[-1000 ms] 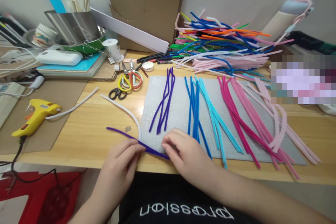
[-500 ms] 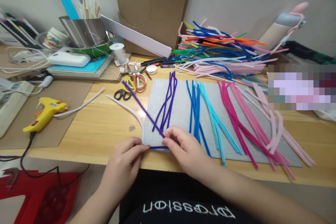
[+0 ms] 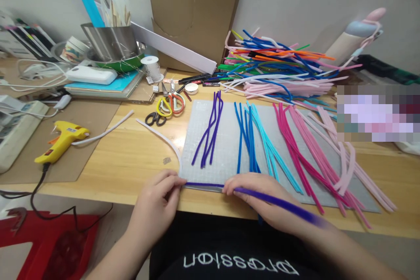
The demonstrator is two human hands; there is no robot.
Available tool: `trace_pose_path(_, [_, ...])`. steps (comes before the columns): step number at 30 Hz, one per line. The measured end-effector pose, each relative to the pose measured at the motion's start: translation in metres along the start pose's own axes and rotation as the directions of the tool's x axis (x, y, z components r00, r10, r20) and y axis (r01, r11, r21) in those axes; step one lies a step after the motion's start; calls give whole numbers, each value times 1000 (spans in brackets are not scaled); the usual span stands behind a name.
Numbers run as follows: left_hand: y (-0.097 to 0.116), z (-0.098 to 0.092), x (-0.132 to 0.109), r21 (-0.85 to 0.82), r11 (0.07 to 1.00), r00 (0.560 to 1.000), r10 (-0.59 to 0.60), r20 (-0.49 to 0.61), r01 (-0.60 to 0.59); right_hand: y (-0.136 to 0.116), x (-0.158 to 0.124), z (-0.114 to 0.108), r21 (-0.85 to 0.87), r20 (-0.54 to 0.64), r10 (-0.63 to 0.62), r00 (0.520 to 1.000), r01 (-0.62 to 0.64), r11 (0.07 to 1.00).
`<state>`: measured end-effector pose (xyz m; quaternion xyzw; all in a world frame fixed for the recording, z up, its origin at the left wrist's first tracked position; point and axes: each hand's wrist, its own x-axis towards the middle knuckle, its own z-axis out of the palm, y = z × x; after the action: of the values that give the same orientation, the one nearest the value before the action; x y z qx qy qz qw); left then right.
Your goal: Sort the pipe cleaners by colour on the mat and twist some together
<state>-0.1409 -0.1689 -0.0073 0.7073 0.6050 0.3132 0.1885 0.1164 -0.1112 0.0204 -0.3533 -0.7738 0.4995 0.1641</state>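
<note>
The left hand's (image 3: 157, 197) grip is clamped on one end of a purple pipe cleaner (image 3: 206, 184); the right hand's (image 3: 257, 183) grip is closed on it farther along. Taking the short level stretch between them as the clock's centre, the left hand sits at 9 o'clock and the right at 3. Past the right fingers the strand runs over that hand toward the forearm, its tip blurred. From 10 o'clock a curved white pipe cleaner (image 3: 162, 136) comes down to the left fingertips; I cannot tell whether they pinch it.

The held stretch lies along the near edge of a grey mat (image 3: 228, 140) on the desk (image 3: 114, 166). A purple bundle (image 3: 217, 130) rests at 12, a blue bundle (image 3: 251, 151) between 1 and 2, and scissors (image 3: 170, 96) at 11.
</note>
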Motion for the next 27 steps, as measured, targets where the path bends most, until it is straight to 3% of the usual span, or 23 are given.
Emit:
trace_pose_path(4, [1,-1,1,-18,999,999,-36,13,36,-4,2,4,-264,-40,14,999,-24,964])
trace_pose_path(8, [1,-1,0,-11,999,999,-37,10,37,-4,7,11,-367,-79,60,995,-85,926])
trace_pose_path(13, [1,-1,1,4,1000,1000,-6,-11,6,0,9,16,-448,-10,-50,999,40,893])
trace_pose_path(18, [2,-2,1,4,1000,1000,-2,-3,2,-5,10,18,-622,92,-78,993,118,774])
trace_pose_path(27, [3,-2,1,16,999,1000,-30,4,30,-25,16,25,-824,125,-85,989,151,547])
